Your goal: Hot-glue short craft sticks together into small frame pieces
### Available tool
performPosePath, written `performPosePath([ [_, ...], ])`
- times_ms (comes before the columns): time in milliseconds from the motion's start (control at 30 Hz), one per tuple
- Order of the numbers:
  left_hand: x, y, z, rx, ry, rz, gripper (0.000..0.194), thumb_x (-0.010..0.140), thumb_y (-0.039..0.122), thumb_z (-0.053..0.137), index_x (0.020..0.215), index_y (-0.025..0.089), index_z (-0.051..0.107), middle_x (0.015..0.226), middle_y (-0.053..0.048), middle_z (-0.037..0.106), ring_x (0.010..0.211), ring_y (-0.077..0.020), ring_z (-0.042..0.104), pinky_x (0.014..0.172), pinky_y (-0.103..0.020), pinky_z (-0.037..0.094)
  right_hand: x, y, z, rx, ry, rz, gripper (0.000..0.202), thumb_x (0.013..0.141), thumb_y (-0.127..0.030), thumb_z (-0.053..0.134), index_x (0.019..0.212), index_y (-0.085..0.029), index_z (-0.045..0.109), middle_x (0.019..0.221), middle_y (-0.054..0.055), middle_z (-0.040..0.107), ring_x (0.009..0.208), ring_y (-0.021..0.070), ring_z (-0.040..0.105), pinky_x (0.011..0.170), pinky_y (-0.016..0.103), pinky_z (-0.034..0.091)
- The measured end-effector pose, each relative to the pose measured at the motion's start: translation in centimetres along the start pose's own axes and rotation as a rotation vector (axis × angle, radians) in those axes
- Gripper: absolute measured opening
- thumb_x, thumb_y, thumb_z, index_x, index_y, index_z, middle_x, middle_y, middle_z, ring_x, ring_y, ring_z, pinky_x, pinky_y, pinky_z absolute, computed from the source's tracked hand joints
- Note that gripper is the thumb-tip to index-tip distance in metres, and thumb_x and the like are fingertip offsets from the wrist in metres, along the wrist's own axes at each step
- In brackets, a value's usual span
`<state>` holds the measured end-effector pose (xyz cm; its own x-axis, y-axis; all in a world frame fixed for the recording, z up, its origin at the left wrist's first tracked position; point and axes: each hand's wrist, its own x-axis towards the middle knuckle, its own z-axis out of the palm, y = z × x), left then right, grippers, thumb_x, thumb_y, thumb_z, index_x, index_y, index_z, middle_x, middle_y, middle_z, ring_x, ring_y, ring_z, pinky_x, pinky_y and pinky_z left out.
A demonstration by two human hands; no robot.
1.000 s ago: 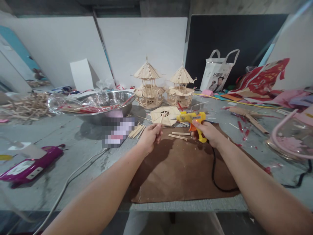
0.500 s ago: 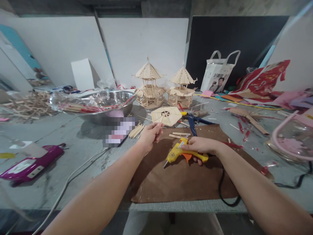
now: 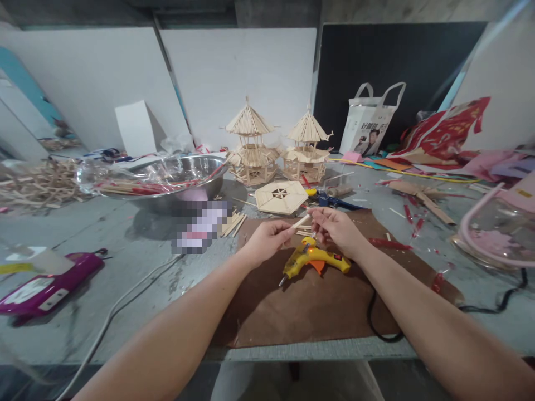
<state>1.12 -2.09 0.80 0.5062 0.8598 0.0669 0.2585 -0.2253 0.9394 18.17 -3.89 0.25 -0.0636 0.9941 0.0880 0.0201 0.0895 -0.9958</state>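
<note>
A short, pale wooden stick (image 3: 301,221) is pinched at its near end by my left hand (image 3: 270,239). At its far end are the closed fingertips of my right hand (image 3: 334,228). Just below the hands, a yellow glue gun (image 3: 307,259) lies on the brown mat (image 3: 276,312), its nozzle pointing to the lower left and its orange trigger showing. Behind the hands lies a flat hexagonal panel of sticks (image 3: 267,199) with an opening in its middle. More loose sticks (image 3: 234,224) lie left of the mat, and a few are partly hidden behind my hands.
Two stick pagodas (image 3: 251,146) stand at the back. A metal bowl (image 3: 167,200) with plastic-wrapped sticks is at left, near a purple power strip (image 3: 50,281) and a cable (image 3: 121,303). Blue-handled pliers (image 3: 334,200) lie behind my right hand. A pink-rimmed clear container (image 3: 493,234) stands right.
My right hand has let go of the glue gun, now lying on the mat, and moved up to the stick. My left hand has brought the stick nearer, away from the hexagonal panel.
</note>
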Motion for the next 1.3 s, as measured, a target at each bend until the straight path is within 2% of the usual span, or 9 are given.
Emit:
performPosePath([
  [267, -0.17, 0.46, 0.18, 0.053, -0.024, 0.020, 0.026, 0.067, 0.037, 0.049, 0.069, 0.013, 0.060, 0.046, 0.003, 0.046, 0.039, -0.0042, 0.033, 0.038, -0.016, 0.023, -0.18, 0.10, 0.37, 0.120, -0.074, -0.018, 0.025, 0.062, -0.036, 0.057, 0.074, -0.015, 0.051, 0.056, -0.004, 0.051, 0.037, 0.0038, 0.044, 0.034, 0.017, 0.036],
  [567, -0.31, 0.43, 0.31, 0.037, -0.055, 0.008, 0.029, 0.069, 0.039, 0.046, 0.062, 0.013, 0.057, 0.043, 0.004, 0.038, 0.038, -0.0038, 0.028, 0.036, -0.016, 0.019, -0.09, 0.18, 0.36, 0.156, -0.055, -0.009, 0.025, 0.061, -0.033, 0.059, 0.074, -0.014, 0.052, 0.055, -0.004, 0.052, 0.037, 0.0046, 0.045, 0.034, 0.018, 0.038],
  [767, -0.34, 0.49, 0.42, 0.004, -0.061, -0.003, 0.030, 0.068, 0.040, 0.047, 0.057, 0.013, 0.055, 0.043, 0.004, 0.040, 0.037, -0.0030, 0.029, 0.035, -0.016, 0.020, -0.13, 0.20, 0.37, 0.167, -0.042, -0.005, 0.025, 0.060, -0.034, 0.059, 0.074, -0.014, 0.053, 0.054, -0.004, 0.052, 0.038, 0.0047, 0.046, 0.035, 0.019, 0.038],
  [867, -0.32, 0.44, 0.43, -0.021, -0.077, -0.026, 0.029, 0.069, 0.040, 0.047, 0.066, 0.013, 0.059, 0.046, 0.003, 0.044, 0.034, -0.0021, 0.029, 0.033, -0.016, 0.019, -0.09, 0.35, 0.33, 0.172, -0.043, 0.001, 0.025, 0.061, -0.034, 0.059, 0.074, -0.014, 0.053, 0.054, -0.004, 0.052, 0.038, 0.0049, 0.046, 0.035, 0.019, 0.038],
  [1033, -0.23, 0.14, 0.43, -0.125, -0.083, -0.052, 0.037, 0.069, 0.035, 0.048, 0.101, 0.017, 0.054, 0.052, 0.002, 0.050, 0.030, -0.0013, 0.030, 0.029, -0.014, 0.020, 0.01, 0.56, 0.28, 0.206, -0.044, 0.003, 0.023, 0.062, -0.033, 0.058, 0.075, -0.014, 0.053, 0.054, -0.004, 0.052, 0.038, 0.0052, 0.046, 0.034, 0.019, 0.038],
  [1300, -0.13, -0.13, 0.39, -0.129, -0.076, -0.054, 0.036, 0.070, 0.033, 0.047, 0.100, 0.015, 0.055, 0.054, 0.001, 0.051, 0.029, -0.0012, 0.031, 0.028, -0.014, 0.021, -0.04, 0.40, 0.29, 0.220, -0.026, 0.022, 0.021, 0.062, -0.029, 0.059, 0.074, -0.013, 0.053, 0.053, -0.004, 0.053, 0.037, 0.0053, 0.047, 0.034, 0.018, 0.038],
])
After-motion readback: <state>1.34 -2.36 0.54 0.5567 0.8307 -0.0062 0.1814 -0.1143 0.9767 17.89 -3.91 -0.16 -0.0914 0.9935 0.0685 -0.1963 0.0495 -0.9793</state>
